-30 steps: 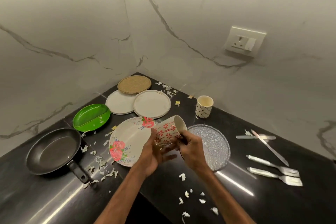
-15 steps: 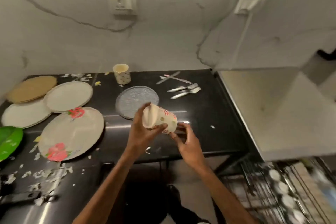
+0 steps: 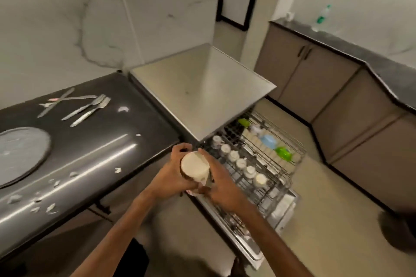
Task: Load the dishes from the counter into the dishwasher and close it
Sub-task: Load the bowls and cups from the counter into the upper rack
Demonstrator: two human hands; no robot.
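A cream cup with a red flower pattern is held with its pale round end facing me, just off the black counter's right end. My left hand grips it from the left and my right hand holds it from the right and below. Beside the hands the dishwasher's pulled-out wire rack carries a row of several small white cups, a blue bowl and green pieces. Its open door lies low below the rack.
On the counter lie a round grey glittery plate, forks, knives and scattered white scraps. The steel dishwasher top adjoins the counter. Brown cabinets run along the right wall, with a bottle on their top.
My view has swung right from the counter's plates to the open dishwasher. Both hands carried the cup off the counter's edge toward the rack, turning it end-on to me.
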